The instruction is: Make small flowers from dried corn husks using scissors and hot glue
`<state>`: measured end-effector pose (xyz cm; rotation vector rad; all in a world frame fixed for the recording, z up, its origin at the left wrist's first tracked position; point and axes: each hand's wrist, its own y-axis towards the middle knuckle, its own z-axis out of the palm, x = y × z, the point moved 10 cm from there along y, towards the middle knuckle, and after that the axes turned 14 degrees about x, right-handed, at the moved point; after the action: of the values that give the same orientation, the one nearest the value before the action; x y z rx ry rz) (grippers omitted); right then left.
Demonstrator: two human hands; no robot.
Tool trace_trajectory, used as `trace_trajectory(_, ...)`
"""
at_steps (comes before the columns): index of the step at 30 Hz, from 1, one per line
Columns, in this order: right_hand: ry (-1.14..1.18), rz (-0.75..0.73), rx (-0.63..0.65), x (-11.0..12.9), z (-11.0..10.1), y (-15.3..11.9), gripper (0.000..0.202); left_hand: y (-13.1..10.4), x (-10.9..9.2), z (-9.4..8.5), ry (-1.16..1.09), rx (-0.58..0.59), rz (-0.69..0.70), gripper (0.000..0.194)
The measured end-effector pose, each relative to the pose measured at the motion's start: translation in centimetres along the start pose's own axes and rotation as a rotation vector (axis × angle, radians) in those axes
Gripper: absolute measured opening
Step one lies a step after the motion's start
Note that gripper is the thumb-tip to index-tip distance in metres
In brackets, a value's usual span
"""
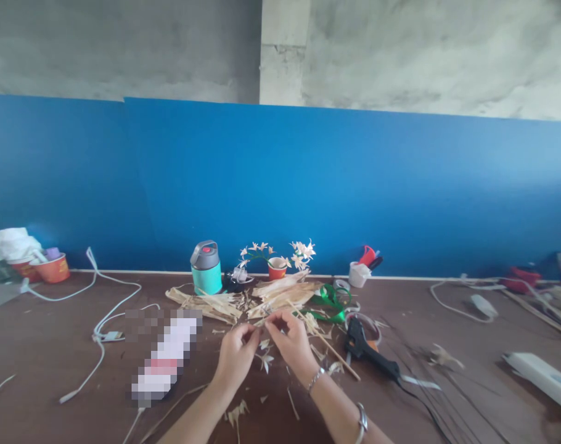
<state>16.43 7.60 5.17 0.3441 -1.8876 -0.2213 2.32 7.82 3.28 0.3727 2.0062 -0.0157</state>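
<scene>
My left hand (238, 350) and my right hand (290, 339) meet over the middle of the brown table, fingertips pinched close together. Whatever sits between them is too small to make out. Just below the fingers lies a pale flower shape (265, 361). Beyond my hands, dried husks that look like corn husks (285, 292) are heaped, with another bunch (206, 303) on the left. A thin stick (338, 354) slants past my right hand. Husk scraps (237, 412) are scattered nearer to me.
A black glue gun (370, 351) and green ribbon (331, 301) lie to the right. At the back stand a teal flask (207, 277), a red cup (277, 269) with pale flowers and a white cup (359, 275). A blurred-out object (167, 357) and white cables (100, 327) occupy the left.
</scene>
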Motion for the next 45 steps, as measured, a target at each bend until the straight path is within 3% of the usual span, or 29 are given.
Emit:
trace_trajectory(18,-0.102,-0.034,0.005,1.0,0.0,-0.1,0.007,-0.1,-0.2,0.1,0.061,0.005,0.018,0.03)
trace_trajectory(45,-0.283,-0.113,0.007,1.9,0.2,-0.3,0.008,-0.8,-2.4,-0.1,0.333,-0.061,0.191,0.025)
